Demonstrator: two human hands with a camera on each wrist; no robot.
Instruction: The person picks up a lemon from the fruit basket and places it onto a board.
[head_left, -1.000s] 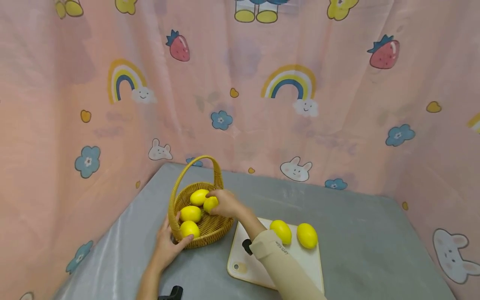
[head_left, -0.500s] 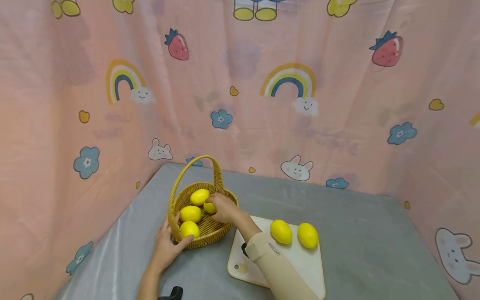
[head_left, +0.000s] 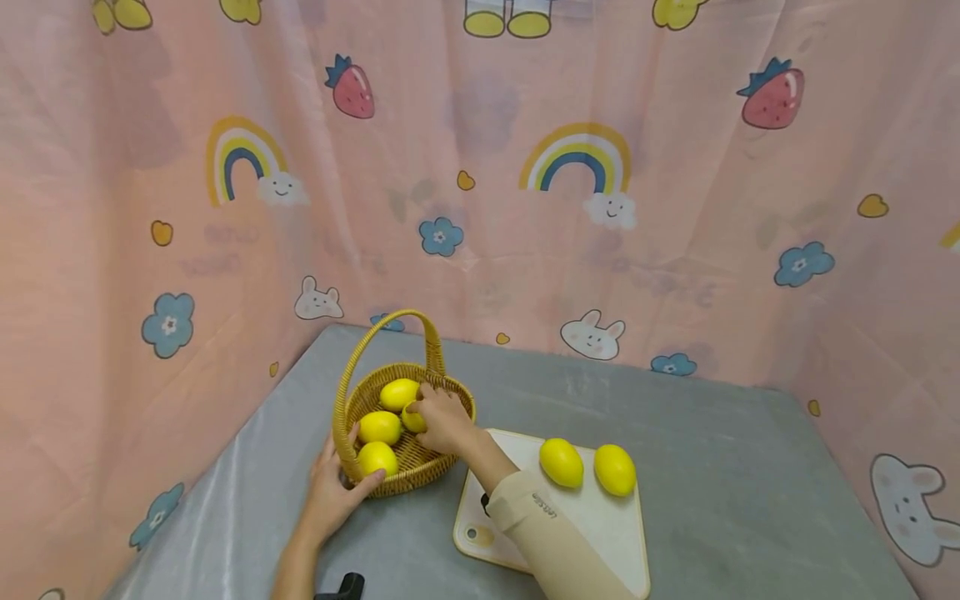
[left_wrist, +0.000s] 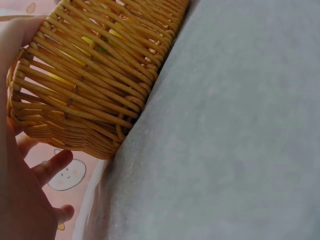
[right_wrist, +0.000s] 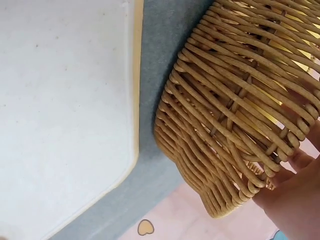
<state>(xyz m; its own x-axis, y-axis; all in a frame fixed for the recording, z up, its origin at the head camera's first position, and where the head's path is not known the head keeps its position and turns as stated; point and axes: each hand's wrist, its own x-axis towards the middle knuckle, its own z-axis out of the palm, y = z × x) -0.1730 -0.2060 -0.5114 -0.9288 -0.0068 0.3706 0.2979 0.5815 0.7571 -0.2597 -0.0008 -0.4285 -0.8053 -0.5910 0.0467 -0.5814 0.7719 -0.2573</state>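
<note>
A yellow wicker basket (head_left: 420, 477) with a tall hoop handle stands on the grey table in the head view. My left hand (head_left: 330, 490) grips its near left side, thumb over the rim; in the left wrist view the other fingers spread along the woven wall (left_wrist: 95, 75). Inside the basket, my right hand (head_left: 444, 421) holds a yellow lemon (head_left: 412, 419), which the fingers partly cover. More lemons lie beside it: one at the back (head_left: 399, 394), a middle one (head_left: 380, 428) and a front one (head_left: 378, 458). The right wrist view shows fingers (right_wrist: 295, 192) beyond the basket's rim.
Right of the basket lies a white cutting board (head_left: 603, 546) with a tan edge, partly under the right sleeve (head_left: 555, 533). Two lemons rest on it, a left one (head_left: 561, 463) and a right one (head_left: 615, 470). A patterned pink curtain (head_left: 495, 275) surrounds the table.
My right hand has moved slightly left and lower into the basket with the lemon, toward the middle lemon. My left hand keeps its hold on the basket.
</note>
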